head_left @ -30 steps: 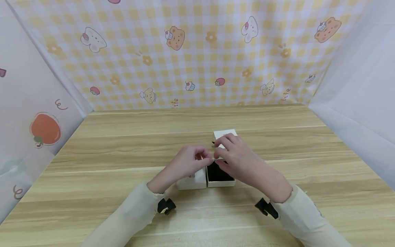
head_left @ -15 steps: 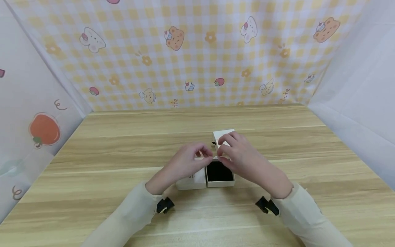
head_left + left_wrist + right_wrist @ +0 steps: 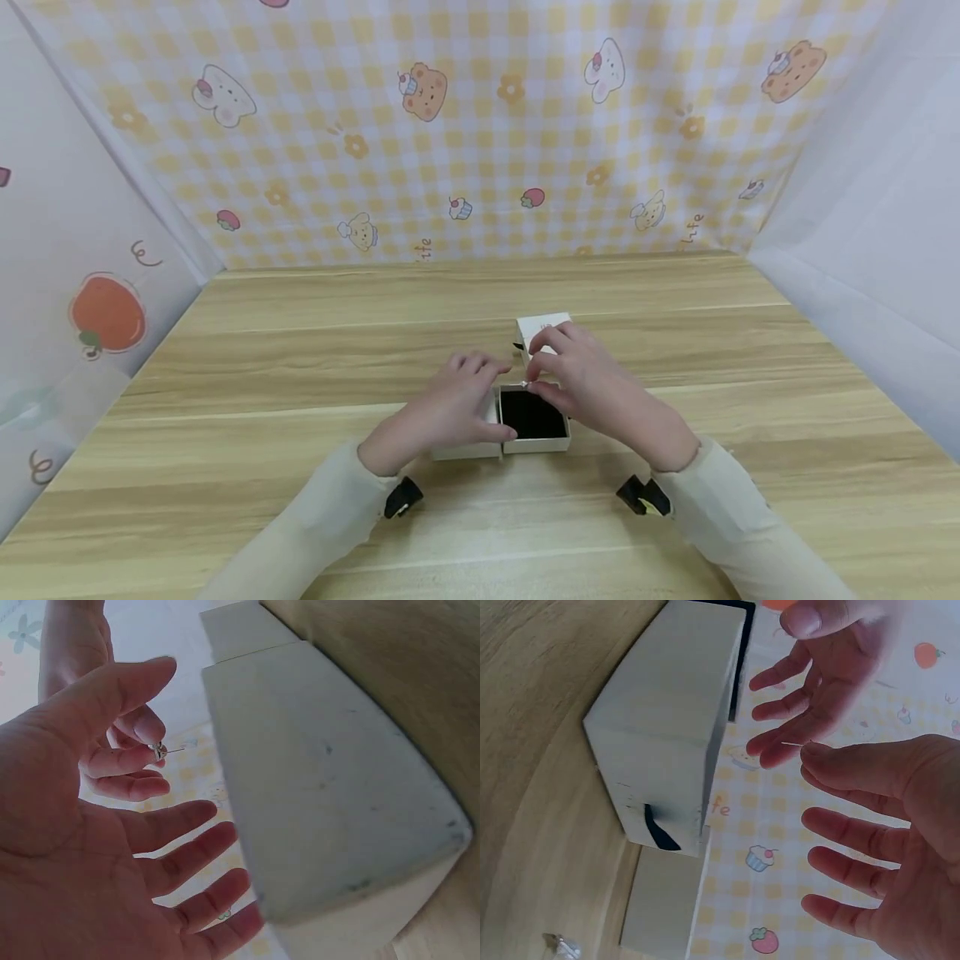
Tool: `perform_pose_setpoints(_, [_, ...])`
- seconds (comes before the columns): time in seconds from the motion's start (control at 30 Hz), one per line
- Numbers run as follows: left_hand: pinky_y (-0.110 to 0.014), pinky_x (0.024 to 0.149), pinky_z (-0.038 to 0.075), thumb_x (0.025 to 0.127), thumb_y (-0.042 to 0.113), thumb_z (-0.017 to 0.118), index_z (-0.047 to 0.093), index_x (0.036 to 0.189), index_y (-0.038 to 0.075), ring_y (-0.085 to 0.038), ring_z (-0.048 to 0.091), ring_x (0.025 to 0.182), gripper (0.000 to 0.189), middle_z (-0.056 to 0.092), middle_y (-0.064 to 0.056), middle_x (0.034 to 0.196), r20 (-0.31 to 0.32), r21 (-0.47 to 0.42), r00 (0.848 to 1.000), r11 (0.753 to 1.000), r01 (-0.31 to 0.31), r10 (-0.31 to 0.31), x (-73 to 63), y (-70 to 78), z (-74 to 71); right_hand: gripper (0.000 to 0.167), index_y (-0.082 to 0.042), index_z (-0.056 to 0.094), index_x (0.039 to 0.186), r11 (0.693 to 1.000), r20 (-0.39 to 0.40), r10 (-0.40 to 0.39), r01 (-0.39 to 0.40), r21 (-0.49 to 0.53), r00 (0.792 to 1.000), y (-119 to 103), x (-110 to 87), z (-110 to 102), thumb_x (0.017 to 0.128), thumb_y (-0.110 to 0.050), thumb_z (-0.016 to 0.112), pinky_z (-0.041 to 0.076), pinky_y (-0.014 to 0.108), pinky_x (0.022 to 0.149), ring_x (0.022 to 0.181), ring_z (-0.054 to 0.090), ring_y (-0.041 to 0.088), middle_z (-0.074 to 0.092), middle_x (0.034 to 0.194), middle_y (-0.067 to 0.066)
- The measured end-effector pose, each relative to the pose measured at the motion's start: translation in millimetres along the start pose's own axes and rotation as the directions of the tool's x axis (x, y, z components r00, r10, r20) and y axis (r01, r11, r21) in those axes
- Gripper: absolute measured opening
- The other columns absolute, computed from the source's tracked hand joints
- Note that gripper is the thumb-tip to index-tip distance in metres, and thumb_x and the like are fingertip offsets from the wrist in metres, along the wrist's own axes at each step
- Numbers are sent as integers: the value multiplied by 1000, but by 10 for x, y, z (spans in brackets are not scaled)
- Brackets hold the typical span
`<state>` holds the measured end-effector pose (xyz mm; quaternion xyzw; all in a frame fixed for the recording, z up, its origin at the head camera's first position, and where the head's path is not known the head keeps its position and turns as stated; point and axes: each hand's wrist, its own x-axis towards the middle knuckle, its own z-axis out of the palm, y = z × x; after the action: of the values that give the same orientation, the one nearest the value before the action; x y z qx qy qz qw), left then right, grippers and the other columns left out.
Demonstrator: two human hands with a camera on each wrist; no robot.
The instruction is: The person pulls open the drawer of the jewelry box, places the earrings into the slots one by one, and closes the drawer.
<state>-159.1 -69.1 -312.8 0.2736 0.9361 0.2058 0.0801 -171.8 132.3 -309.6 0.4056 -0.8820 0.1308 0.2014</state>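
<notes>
Your left hand [image 3: 453,404] has just let go: half a second ago its thumb and fingertips met your right hand [image 3: 581,379] at the small silver stud [image 3: 524,384], and now they have parted from it. The left fingers are released and loosely spread, as the left wrist view shows best, and they hold nothing. That hand has dropped over the white box [image 3: 465,452] on the left, its thumb reaching across the near left edge of the open box [image 3: 536,447]; whether the thumb touches that edge you cannot tell from here. Your right fingers have hardly moved and pinch the stud between thumb and forefinger, its thin pin [image 3: 175,751] pointing clear of the fingertips in the left wrist view. The stud is held up by the back rim of the open box, above or just behind its black lining [image 3: 532,414], so it looks not yet set down. The two boxes sit side by side on the surface [image 3: 300,333], while the rear box [image 3: 542,323] lies beyond them, partly behind your right hand. For the work, this probably means the two-handed part of handling the stud is over for now: your right hand alone carries it, and your left seems free to steady a box.
</notes>
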Motion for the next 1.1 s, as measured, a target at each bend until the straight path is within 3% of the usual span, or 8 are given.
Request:
perform_pose_setpoints(0.1, [-50, 106, 28, 74, 45, 74, 40, 139, 9, -33, 33, 128, 82, 41, -10, 140, 16, 47, 1000, 999, 11, -12, -4, 7, 28, 8, -16, 68, 77, 1000, 18, 21, -21, 14, 1000, 9, -5, 37, 76, -14, 76, 43, 38, 82, 93, 51, 24, 59, 97, 3])
perform_pose_setpoints(0.47, [-52, 102, 32, 75, 47, 72, 44, 137, 11, -30, 37, 125, 78, 43, -5, 137, 39, 89, 999, 996, 11, -14, 10, 12, 71, 9, -18, 67, 74, 994, 100, 104, -107, 26, 990, 19, -13, 170, 77, -14, 75, 41, 40, 78, 92, 51, 22, 59, 98, 1])
perform_pose_setpoints(1.1, [-53, 101, 31, 76, 47, 72, 45, 137, 11, -30, 37, 125, 75, 46, -5, 132, 34, 88, 999, 996, 2, -5, 4, 11, 97, 8, -18, 69, 74, 991, 147, 131, -134, 15, 980, 3, -25, 256, 77, -19, 76, 41, 37, 75, 91, 49, 21, 59, 97, 1])
